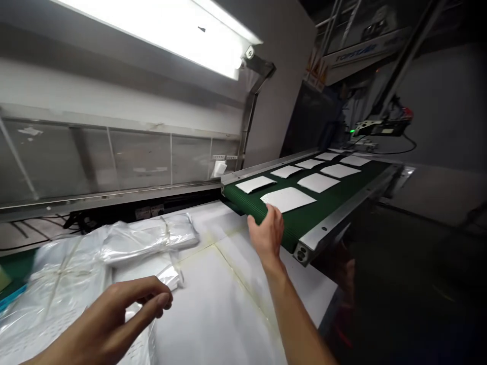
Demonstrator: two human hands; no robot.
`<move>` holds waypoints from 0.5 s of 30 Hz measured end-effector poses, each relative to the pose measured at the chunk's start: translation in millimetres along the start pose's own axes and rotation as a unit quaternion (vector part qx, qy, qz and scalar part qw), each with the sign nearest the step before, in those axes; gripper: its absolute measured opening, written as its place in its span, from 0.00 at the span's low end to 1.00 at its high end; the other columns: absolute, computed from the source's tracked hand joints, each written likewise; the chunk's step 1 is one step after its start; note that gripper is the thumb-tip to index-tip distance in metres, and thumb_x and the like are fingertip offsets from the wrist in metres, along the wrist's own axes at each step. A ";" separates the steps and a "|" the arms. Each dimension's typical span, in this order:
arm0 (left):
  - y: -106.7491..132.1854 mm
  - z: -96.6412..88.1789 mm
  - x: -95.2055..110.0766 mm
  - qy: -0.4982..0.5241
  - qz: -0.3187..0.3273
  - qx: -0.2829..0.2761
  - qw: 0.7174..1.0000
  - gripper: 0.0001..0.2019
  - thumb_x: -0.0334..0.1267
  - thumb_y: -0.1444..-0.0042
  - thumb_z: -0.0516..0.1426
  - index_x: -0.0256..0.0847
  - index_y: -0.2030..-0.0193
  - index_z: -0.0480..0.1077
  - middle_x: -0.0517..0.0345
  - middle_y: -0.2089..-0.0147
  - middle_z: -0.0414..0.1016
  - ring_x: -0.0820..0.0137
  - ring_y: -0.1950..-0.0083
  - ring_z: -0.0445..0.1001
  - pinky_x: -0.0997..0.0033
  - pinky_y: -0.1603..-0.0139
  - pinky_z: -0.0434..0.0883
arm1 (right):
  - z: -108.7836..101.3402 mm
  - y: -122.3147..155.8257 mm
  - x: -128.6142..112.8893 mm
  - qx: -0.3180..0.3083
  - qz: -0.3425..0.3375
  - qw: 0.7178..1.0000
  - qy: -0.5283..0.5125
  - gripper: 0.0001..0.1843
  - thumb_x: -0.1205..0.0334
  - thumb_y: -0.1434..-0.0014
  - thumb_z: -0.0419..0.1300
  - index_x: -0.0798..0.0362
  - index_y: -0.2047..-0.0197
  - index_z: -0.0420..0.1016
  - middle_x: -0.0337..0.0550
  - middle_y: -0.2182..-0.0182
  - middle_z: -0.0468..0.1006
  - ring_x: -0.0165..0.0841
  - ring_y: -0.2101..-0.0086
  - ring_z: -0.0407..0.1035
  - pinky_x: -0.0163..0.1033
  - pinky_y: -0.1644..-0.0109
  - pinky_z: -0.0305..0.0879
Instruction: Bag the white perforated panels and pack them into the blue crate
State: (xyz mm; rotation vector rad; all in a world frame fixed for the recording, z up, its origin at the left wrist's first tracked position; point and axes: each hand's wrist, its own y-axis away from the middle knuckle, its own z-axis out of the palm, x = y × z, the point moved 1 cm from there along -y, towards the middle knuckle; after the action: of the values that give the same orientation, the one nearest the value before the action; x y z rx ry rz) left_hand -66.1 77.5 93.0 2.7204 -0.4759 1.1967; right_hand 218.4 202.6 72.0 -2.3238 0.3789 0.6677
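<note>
My right hand (266, 230) reaches to the near end of the green conveyor belt (232, 195), thumb held apart from the fingers. Its fingertips meet the near edge of a flat white panel (289, 198) in this view; whether they press on it I cannot tell. To its left lies another thin white panel (255, 184). My left hand (133, 312) hovers over the white worktop (201, 314), fingers curled and thumb tip close against the index finger. Nothing shows between them. Beside it are clear plastic bags (76, 263) in tied bundles.
Several more white panels (317, 182) lie in two rows along the belt. A metal side rail (342, 210) edges it on the right. A bright lamp (160, 30) hangs above the worktop. Farther back is a machine arm (384, 126). Yellowish tape (236, 274) crosses the worktop.
</note>
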 end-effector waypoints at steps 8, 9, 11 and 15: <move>-94.2 31.0 14.5 -0.044 0.111 -0.033 0.992 0.16 0.45 0.39 0.45 0.42 0.65 0.71 0.58 0.68 0.75 0.68 0.67 0.72 0.73 0.67 0.66 | 28.5 -129.4 33.1 -0.052 0.081 0.984 0.149 0.27 0.51 0.43 0.58 0.51 0.42 0.61 0.47 0.38 0.54 0.50 0.39 0.46 0.63 0.39 0.41; -116.6 36.3 17.0 -0.063 0.136 -0.012 0.989 0.15 0.45 0.39 0.45 0.42 0.64 0.71 0.58 0.67 0.76 0.68 0.66 0.73 0.73 0.67 0.66 | 32.1 -129.5 37.9 -0.058 0.083 0.982 0.158 0.26 0.51 0.43 0.58 0.51 0.44 0.63 0.47 0.38 0.55 0.49 0.39 0.46 0.63 0.39 0.41; -170.2 47.3 24.3 -0.100 0.179 0.031 0.978 0.14 0.43 0.39 0.46 0.43 0.59 0.71 0.56 0.63 0.77 0.67 0.63 0.74 0.72 0.64 0.68 | 39.6 -125.5 46.5 -0.056 0.074 0.981 0.172 0.25 0.49 0.43 0.58 0.52 0.46 0.65 0.47 0.39 0.57 0.49 0.39 0.45 0.63 0.39 0.40; -290.9 71.3 46.5 -0.123 0.190 0.087 0.970 0.15 0.42 0.41 0.49 0.41 0.51 0.68 0.50 0.53 0.75 0.62 0.52 0.72 0.67 0.52 0.66 | 51.9 -119.5 60.7 -0.023 0.037 0.981 0.191 0.26 0.47 0.45 0.57 0.51 0.46 0.66 0.48 0.42 0.60 0.51 0.39 0.44 0.65 0.40 0.35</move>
State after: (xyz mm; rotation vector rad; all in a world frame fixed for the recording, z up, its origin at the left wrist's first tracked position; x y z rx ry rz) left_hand 110.9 323.2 80.9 3.0418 -1.0065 1.0150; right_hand 301.8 319.6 68.8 -2.4915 0.6316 0.2613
